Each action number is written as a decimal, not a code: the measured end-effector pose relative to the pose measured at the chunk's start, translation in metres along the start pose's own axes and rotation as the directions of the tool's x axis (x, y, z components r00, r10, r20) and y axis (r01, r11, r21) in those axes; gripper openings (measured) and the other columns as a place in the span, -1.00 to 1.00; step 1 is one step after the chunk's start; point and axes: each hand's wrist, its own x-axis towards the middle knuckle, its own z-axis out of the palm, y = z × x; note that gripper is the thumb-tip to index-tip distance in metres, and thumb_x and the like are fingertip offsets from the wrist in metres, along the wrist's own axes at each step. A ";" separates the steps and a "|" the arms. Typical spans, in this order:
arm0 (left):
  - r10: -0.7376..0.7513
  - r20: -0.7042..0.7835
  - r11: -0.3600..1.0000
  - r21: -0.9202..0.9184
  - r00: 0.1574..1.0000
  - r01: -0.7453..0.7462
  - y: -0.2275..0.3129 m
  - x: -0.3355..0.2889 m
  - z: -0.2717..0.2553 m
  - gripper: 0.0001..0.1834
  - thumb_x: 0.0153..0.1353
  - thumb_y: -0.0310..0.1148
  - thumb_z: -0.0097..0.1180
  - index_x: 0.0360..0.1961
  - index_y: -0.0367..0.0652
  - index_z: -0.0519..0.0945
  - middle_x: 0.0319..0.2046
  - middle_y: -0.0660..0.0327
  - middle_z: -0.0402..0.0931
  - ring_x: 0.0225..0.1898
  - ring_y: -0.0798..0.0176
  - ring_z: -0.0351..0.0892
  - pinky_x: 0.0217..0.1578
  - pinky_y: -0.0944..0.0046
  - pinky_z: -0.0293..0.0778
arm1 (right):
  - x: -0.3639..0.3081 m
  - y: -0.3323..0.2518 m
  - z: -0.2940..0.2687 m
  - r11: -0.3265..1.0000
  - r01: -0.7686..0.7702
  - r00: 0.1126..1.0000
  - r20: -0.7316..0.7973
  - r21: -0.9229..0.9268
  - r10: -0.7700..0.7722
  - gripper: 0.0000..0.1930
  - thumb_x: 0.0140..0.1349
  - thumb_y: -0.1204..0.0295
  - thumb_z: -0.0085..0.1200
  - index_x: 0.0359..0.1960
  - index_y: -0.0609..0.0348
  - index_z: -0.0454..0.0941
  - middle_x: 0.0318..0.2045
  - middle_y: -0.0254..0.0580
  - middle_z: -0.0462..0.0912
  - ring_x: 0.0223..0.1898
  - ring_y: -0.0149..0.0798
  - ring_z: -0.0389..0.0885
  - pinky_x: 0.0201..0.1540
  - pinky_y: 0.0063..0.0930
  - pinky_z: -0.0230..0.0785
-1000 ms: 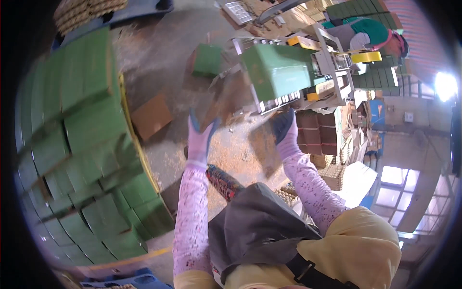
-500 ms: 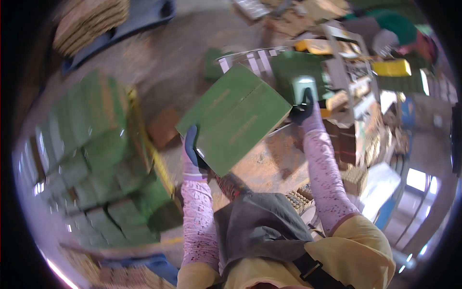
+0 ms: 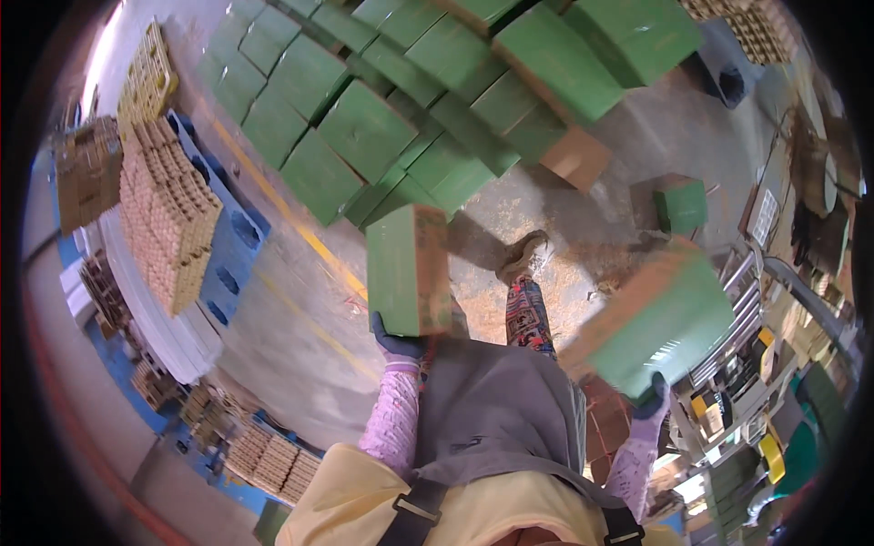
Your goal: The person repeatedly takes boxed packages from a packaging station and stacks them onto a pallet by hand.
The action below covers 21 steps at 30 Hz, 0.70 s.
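Note:
My left hand, in a dark blue glove, grips the lower end of a green carton with a brown side strip. This carton hangs in front of my apron, left of my legs. Out to the right, my gloved right hand is closed on the near edge of a second green carton, tilted and slightly blurred. The two cartons are apart, with my right leg showing between them. The undersides of both cartons are hidden.
A large stack of green cartons rises ahead. A small green carton sits on the floor at the right, near a roller conveyor. At the left, a blue pallet bears stacked egg trays. Another person's green sleeve shows far right.
My view has swung round toward the stacked cartons. My right hand, earlier by the conveyor, now holds a second carton. The carton on the left has turned more upright.

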 end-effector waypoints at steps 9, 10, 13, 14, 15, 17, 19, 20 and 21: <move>-0.043 -0.224 0.906 -0.418 0.974 -0.056 0.054 0.164 -0.139 -0.51 0.20 -0.01 0.20 0.12 0.08 0.54 0.09 0.18 0.50 0.10 -0.01 0.47 0.07 -0.10 0.48 | 0.159 0.225 0.400 0.499 0.447 0.695 0.639 -0.743 0.329 -0.29 -0.02 0.52 0.37 0.23 0.41 0.40 0.13 -0.10 0.57 0.09 -0.37 0.53 0.17 -0.47 0.36; -0.030 -0.290 0.977 -0.210 0.957 -0.033 0.062 0.186 -0.166 -0.52 0.20 -0.08 0.21 0.13 0.05 0.54 0.09 0.18 0.49 0.08 0.03 0.48 0.01 -0.05 0.52 | 0.184 0.261 0.423 0.532 0.436 0.677 0.654 -0.726 0.338 -0.33 0.03 0.48 0.36 0.23 0.39 0.41 0.13 -0.10 0.58 0.09 -0.37 0.53 0.17 -0.47 0.35; -0.058 -0.395 0.925 0.324 0.917 0.198 0.035 0.225 -0.140 -0.51 0.16 -0.30 0.31 0.13 -0.12 0.55 -0.16 0.26 0.61 -0.20 0.37 0.56 -0.20 0.43 0.52 | 0.274 0.304 0.408 0.396 0.481 0.805 0.573 -0.782 0.155 -0.25 0.12 0.41 0.31 0.34 0.35 0.25 0.30 0.00 0.39 0.27 -0.24 0.39 0.30 -0.40 0.22; -0.030 -0.417 0.833 0.492 0.908 0.253 0.060 0.229 -0.156 -0.45 0.12 -0.27 0.36 0.14 -0.16 0.54 -0.18 0.26 0.63 -0.22 0.35 0.58 -0.16 0.41 0.50 | 0.262 0.328 0.420 0.446 0.473 0.797 0.585 -0.760 0.152 -0.23 0.12 0.41 0.31 0.35 0.34 0.22 0.31 0.01 0.35 0.29 -0.21 0.35 0.32 -0.39 0.20; -0.007 -0.435 0.704 0.638 0.900 0.313 0.088 0.230 -0.172 -0.40 0.07 -0.24 0.41 0.14 -0.20 0.54 -0.21 0.26 0.65 -0.24 0.33 0.60 -0.12 0.40 0.49 | 0.249 0.344 0.431 0.496 0.461 0.791 0.594 -0.736 0.145 -0.21 0.12 0.41 0.32 0.37 0.34 0.18 0.33 0.03 0.32 0.31 -0.18 0.32 0.35 -0.38 0.17; 0.209 -0.110 0.470 0.883 0.972 -0.002 0.127 0.229 -0.192 -0.10 -0.03 -0.25 0.48 0.32 -0.28 0.33 0.19 0.04 0.45 0.07 0.20 0.51 0.07 0.22 0.42 | 0.200 0.373 0.439 0.546 0.514 0.818 0.570 -0.662 -0.079 -0.31 0.10 0.54 0.31 0.30 0.32 0.30 0.21 -0.06 0.45 0.16 -0.26 0.45 0.24 -0.44 0.32; 0.062 -0.325 0.762 0.626 0.944 0.165 0.153 0.249 -0.153 0.14 0.01 -0.33 0.44 0.48 -0.21 -0.08 0.46 -0.02 -0.06 0.36 0.08 0.17 0.25 0.18 0.30 | 0.212 0.384 0.407 0.716 0.388 0.918 0.310 -0.581 -0.246 -0.39 0.17 0.46 0.27 0.27 0.29 0.35 0.18 -0.13 0.48 0.16 -0.28 0.46 0.25 -0.33 0.31; 0.222 -0.178 0.773 0.631 0.959 -0.063 0.170 0.272 -0.144 0.15 0.05 -0.37 0.40 0.49 -0.16 -0.17 0.47 -0.06 -0.15 0.43 0.06 0.01 0.24 0.16 0.35 | 0.225 0.394 0.390 0.818 0.173 0.981 0.174 -0.548 -0.090 -0.42 0.21 0.41 0.23 0.27 0.23 0.35 0.16 -0.19 0.50 0.15 -0.31 0.46 0.26 -0.31 0.31; 0.413 -0.063 0.702 0.657 0.908 -0.274 0.190 0.290 -0.125 0.14 0.08 -0.40 0.38 0.50 -0.15 -0.20 0.47 -0.09 -0.18 0.43 0.04 -0.02 0.27 0.15 0.33 | 0.218 0.406 0.389 0.861 0.085 0.988 0.154 -0.502 -0.007 -0.43 0.20 0.44 0.24 0.26 0.18 0.36 0.11 -0.23 0.53 0.10 -0.30 0.50 0.17 -0.32 0.36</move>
